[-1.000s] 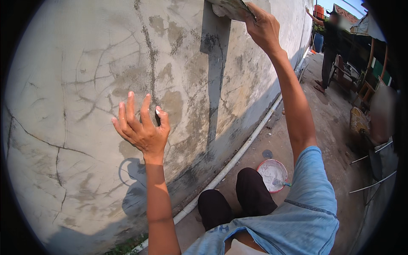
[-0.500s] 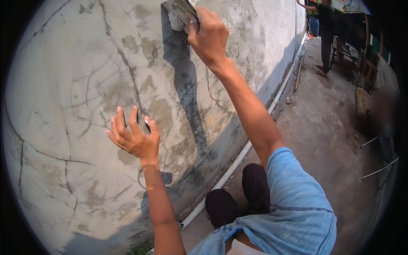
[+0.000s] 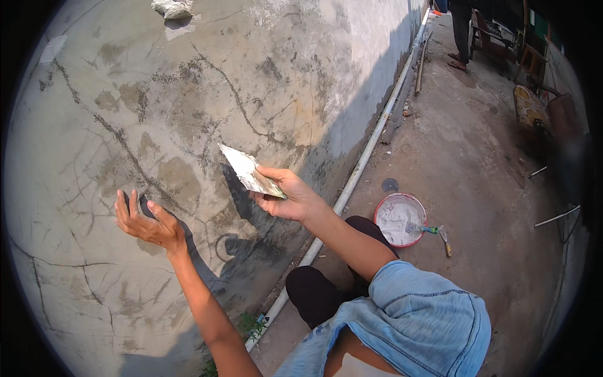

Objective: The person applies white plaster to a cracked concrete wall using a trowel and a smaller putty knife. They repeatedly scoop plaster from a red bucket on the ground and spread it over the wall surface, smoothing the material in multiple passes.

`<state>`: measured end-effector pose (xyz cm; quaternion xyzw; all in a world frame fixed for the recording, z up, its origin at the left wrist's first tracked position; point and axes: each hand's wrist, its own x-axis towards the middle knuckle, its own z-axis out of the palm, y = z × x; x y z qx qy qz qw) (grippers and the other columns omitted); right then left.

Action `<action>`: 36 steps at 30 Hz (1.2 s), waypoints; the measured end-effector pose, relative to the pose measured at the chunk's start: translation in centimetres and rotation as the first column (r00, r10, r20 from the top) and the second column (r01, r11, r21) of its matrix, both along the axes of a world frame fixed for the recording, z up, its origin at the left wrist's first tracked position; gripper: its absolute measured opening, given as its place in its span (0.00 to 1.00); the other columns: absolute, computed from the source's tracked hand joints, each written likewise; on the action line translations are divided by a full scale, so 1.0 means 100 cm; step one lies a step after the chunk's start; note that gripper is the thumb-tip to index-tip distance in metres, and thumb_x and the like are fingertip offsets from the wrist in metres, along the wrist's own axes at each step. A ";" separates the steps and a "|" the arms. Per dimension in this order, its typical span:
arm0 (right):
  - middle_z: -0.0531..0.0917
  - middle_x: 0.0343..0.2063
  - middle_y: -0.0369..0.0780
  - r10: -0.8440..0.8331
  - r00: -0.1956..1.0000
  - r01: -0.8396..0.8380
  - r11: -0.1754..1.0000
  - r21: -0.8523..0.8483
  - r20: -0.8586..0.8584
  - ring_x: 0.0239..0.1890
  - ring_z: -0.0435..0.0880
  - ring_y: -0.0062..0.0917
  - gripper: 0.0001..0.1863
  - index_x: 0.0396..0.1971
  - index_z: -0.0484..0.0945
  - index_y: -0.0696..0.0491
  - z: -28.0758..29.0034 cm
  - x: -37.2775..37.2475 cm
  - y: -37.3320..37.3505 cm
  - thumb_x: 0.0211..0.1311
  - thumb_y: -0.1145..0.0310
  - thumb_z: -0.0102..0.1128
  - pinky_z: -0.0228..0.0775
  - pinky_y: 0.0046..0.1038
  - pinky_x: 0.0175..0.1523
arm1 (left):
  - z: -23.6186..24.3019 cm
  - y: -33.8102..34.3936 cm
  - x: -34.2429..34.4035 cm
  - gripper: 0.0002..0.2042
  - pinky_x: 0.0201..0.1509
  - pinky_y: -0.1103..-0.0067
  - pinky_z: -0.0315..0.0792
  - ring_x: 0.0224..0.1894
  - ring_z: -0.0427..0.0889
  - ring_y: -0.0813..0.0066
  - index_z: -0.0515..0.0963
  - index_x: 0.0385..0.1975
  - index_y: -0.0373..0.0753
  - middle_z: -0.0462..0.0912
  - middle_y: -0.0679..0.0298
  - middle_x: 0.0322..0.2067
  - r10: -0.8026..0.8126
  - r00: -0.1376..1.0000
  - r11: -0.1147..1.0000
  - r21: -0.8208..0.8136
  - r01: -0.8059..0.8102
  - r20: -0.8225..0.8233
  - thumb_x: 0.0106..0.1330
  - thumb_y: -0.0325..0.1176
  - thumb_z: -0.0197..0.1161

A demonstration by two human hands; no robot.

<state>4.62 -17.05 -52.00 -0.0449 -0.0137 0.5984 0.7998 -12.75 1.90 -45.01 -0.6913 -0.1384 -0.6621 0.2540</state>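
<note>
My right hand point(image 3: 290, 196) grips a flat scraper point(image 3: 248, 171) whose face is coated in white paste; its pointed corner aims up and left. The scraper is just off the cracked grey wall point(image 3: 188, 125) and throws a dark shadow on it. Fingers spread, my left hand point(image 3: 152, 225) is at the wall farther left and holds nothing; whether its fingertips touch the surface I cannot tell. A thick lump of white paste point(image 3: 172, 7) sticks to the wall at the top edge of the head view.
Right of my knees stands a red-rimmed bucket point(image 3: 400, 220) of white paste, with a green-handled tool point(image 3: 426, 229) in it. Beside it lies a yellow-handled putty knife point(image 3: 446, 244). A white pipe point(image 3: 377, 135) follows the wall's foot. A person point(image 3: 461, 38) stands by a wooden chair point(image 3: 487, 34).
My right hand has come down from high on the wall with the scraper, leaving a lump of paste up there. My left hand appears lower and farther left. The bucket has come into view.
</note>
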 end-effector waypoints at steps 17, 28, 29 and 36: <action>0.77 0.48 0.42 -0.885 0.340 0.912 0.392 0.117 0.319 0.49 0.79 0.28 0.17 0.55 0.67 0.58 -0.032 0.318 -0.045 0.70 0.70 0.41 0.73 0.32 0.55 | -0.004 -0.011 0.026 0.18 0.73 0.58 0.43 0.69 0.58 0.60 0.71 0.55 0.37 0.63 0.60 0.66 0.295 0.951 0.956 0.038 -0.292 -0.091 0.72 0.40 0.48; 0.83 0.35 0.35 -0.719 -0.464 0.828 -0.143 0.543 0.518 0.35 0.76 0.16 0.14 0.52 0.76 0.55 0.166 0.407 -0.037 0.70 0.71 0.47 0.68 0.21 0.42 | 0.002 -0.019 0.024 0.18 0.72 0.58 0.50 0.68 0.59 0.55 0.67 0.57 0.35 0.61 0.56 0.66 0.369 0.923 0.929 0.067 -0.364 -0.107 0.70 0.34 0.50; 0.82 0.29 0.34 -0.598 -0.544 0.804 -0.171 0.570 0.588 0.30 0.74 0.16 0.14 0.51 0.78 0.54 0.180 0.404 -0.033 0.70 0.70 0.48 0.68 0.21 0.39 | 0.001 -0.019 0.023 0.18 0.71 0.59 0.53 0.68 0.59 0.55 0.67 0.57 0.34 0.62 0.55 0.66 0.338 0.935 0.941 0.056 -0.333 -0.107 0.70 0.33 0.50; 0.85 0.33 0.48 -0.176 -0.826 0.560 -0.152 0.815 0.535 0.24 0.83 0.35 0.22 0.52 0.80 0.46 0.215 0.399 0.000 0.57 0.78 0.54 0.73 0.32 0.33 | -0.002 -0.017 0.036 0.17 0.71 0.57 0.49 0.69 0.58 0.56 0.69 0.56 0.37 0.62 0.57 0.66 0.290 0.954 0.957 0.002 -0.291 -0.076 0.70 0.36 0.49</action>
